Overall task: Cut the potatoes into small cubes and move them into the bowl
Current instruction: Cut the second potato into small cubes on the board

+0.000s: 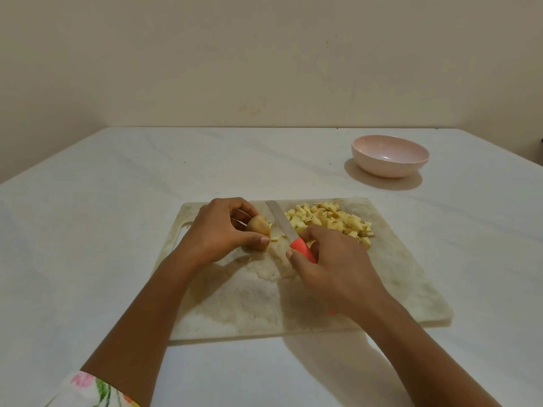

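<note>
Potato piece (258, 227), skin on, sits at the far left of the cutting board (396, 277), pinched between thumb and curled fingers of the left hand (220, 230). Right hand (329, 259) is wrapped round the red handle of a knife (282, 223); blade points away from the person and lies just right of the potato, between it and the heap, edge low to the board. A crumb or two lies by the left thumb. Pile of cubes (332, 223) heaped on the far right part of the board, just beyond the right hand's knuckles. Step in hand, as judged: dicing the last remnant; cutting looks mostly done, transfer not yet begun. Next move calls for a steady hold on a small rounded piece with fingertips kept back from the blade, since little potato is left to grip. Bowl (390, 155), pink, stands on the white table (88, 230) well beyond the board's far right corner; the part of its inside that shows holds nothing. Flowered sleeve (88, 389) at lower left.
</note>
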